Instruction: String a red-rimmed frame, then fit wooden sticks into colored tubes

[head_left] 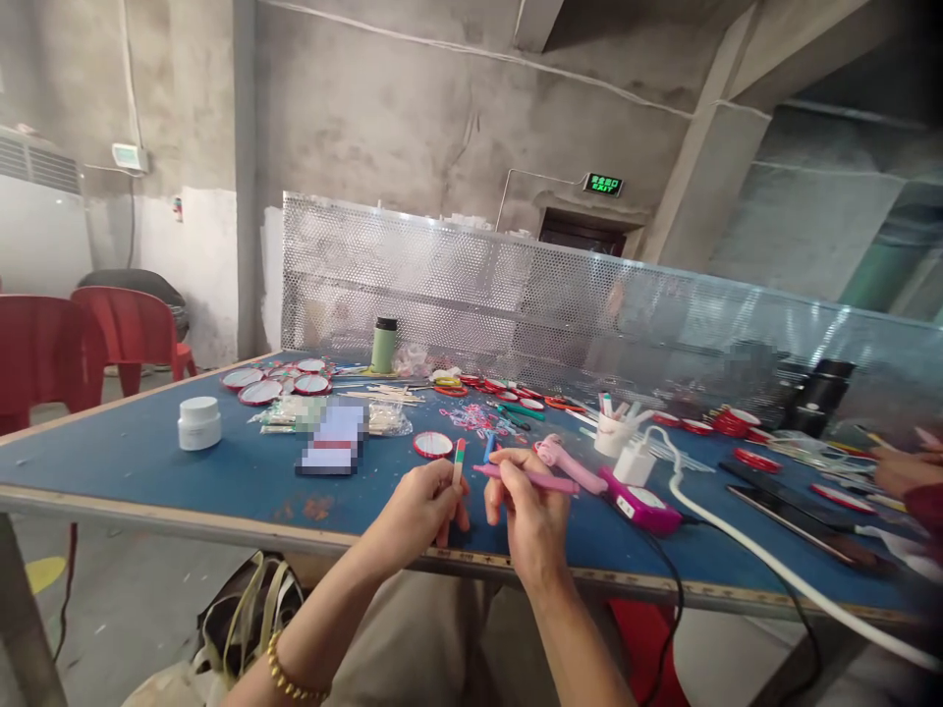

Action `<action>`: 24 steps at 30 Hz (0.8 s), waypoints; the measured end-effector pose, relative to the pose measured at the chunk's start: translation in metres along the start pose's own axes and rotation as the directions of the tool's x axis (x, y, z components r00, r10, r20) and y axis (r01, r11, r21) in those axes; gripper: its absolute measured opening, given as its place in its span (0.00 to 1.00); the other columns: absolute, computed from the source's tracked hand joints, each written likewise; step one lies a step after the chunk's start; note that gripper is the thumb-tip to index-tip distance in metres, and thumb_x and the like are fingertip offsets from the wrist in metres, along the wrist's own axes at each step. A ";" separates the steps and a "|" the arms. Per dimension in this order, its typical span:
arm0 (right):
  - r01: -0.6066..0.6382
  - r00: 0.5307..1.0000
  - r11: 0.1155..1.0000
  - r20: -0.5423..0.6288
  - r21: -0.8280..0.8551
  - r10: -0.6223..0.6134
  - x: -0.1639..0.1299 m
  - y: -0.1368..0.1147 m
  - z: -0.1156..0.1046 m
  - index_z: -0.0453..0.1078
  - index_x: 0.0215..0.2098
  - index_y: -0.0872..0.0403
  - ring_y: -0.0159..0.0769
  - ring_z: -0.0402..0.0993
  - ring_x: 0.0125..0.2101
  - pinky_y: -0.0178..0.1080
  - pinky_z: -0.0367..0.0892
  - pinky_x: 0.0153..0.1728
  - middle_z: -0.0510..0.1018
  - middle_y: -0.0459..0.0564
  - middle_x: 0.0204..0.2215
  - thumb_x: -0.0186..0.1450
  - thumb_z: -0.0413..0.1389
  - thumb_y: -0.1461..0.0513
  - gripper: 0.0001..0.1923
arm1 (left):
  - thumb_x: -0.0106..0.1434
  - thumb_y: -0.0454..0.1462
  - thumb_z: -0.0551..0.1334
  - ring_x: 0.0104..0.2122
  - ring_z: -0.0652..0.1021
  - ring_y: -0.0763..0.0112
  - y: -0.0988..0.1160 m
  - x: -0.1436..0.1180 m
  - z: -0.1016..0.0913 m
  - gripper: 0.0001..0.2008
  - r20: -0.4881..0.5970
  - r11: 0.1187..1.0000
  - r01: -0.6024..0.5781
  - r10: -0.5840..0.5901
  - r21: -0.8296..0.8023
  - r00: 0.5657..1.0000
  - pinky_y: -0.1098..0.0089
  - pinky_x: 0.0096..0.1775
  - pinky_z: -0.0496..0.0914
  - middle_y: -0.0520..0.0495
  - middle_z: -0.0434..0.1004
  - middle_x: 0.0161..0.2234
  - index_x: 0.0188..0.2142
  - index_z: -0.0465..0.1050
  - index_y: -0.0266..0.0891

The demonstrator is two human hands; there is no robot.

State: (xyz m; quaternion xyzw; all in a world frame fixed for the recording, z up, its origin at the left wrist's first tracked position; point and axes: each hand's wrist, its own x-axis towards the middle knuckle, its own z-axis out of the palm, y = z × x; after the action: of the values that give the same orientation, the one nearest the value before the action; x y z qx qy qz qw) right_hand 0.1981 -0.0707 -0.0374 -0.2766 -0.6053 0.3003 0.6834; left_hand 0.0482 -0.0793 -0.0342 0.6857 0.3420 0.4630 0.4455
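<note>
Above blue table (pixel 147 452), left hand (pixel 419 506) gripping painted stick (pixel 458 463), right hand (pixel 526 511) pink pen (pixel 526 478)

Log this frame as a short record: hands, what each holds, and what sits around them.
left hand: holds a stick with red and green bands
right hand: holds a pink pen-like tool
surface: blue table
near left: white jar
near right: pink device, white cable
far edge: green flask

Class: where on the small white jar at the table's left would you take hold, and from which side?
Grip the white jar around its round side wall, coming from above or the near edge: it stands upright and alone on the blue table.
</note>
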 end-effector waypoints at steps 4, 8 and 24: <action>0.071 0.997 0.991 0.000 -0.115 -0.071 -0.007 -0.001 0.001 0.74 0.36 0.55 0.28 0.70 0.18 0.33 0.66 0.21 0.77 0.44 0.24 0.67 0.57 0.57 0.09 | 0.67 0.45 0.52 0.14 0.67 0.81 -0.003 0.001 -0.001 0.15 -0.005 1.000 -0.010 0.010 -0.008 1.000 0.79 0.16 0.55 0.52 0.74 0.22 0.30 0.66 0.38; 0.146 0.988 0.966 -0.025 -0.213 -0.154 -0.011 -0.006 0.007 0.74 0.35 0.54 0.27 0.69 0.17 0.33 0.66 0.20 0.78 0.45 0.25 0.68 0.57 0.58 0.08 | 0.67 0.48 0.53 0.13 0.68 0.81 -0.006 0.002 -0.001 0.19 -0.012 1.000 0.000 0.000 -0.027 1.000 0.78 0.16 0.54 0.51 0.75 0.24 0.28 0.68 0.37; 0.322 0.940 0.782 0.081 -0.533 -0.332 -0.016 -0.007 0.009 0.72 0.33 0.52 0.30 0.73 0.19 0.33 0.68 0.23 0.77 0.44 0.22 0.69 0.53 0.60 0.08 | 0.67 0.47 0.53 0.15 0.68 0.80 -0.003 0.001 -0.003 0.19 0.025 0.999 -0.046 0.046 0.028 0.999 0.78 0.18 0.56 0.54 0.70 0.21 0.27 0.68 0.37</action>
State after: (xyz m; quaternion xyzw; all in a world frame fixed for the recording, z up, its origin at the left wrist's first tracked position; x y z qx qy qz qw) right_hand 0.1880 -0.0871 -0.0421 -0.3508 -0.6979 -0.0072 0.6244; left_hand 0.0458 -0.0764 -0.0366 0.7053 0.3273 0.4598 0.4290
